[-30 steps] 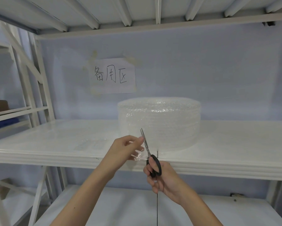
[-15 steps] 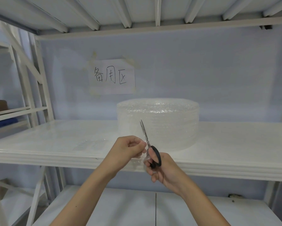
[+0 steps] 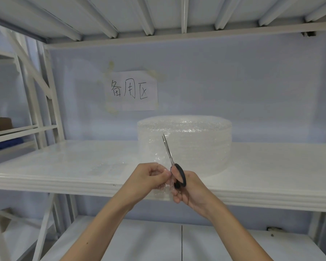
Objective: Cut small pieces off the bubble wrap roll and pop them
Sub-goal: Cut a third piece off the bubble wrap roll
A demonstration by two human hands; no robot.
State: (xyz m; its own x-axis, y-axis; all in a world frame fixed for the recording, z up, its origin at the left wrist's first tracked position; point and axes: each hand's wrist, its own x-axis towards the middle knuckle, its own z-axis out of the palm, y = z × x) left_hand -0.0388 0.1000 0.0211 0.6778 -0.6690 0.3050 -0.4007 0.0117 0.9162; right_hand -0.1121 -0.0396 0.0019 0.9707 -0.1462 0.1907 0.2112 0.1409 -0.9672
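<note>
At the far left a second white rack [image 3: 32,102] stands beside the main one, with a brown box [image 3: 0,124] on one of its shelves. The main shelf [image 3: 64,166] is white and glossy, running the full width of the view. A paper sign [image 3: 133,90] with handwritten characters is taped to the pale blue wall [image 3: 252,81] behind it.

The left hand [image 3: 148,178] is raised in front of the shelf's front edge, its fingers [image 3: 163,175] curled together and pinched on a small piece [image 3: 163,187] of clear bubble wrap. The piece hangs between the two hands, just beside the scissors.

The right hand [image 3: 188,191] is closed around the black handle of the scissors [image 3: 172,162], fingers through the loop. The blades point up and slightly left, and look closed or nearly so. Their tips overlap the roll in the view.

The roll [image 3: 196,144] stands on its flat end on the shelf, behind the hands and a little right of centre. Whether the piece is cut free of the roll cannot be told, as the clear film is hard to trace.

Below, a lower shelf [image 3: 196,245] shows between the forearms.
</note>
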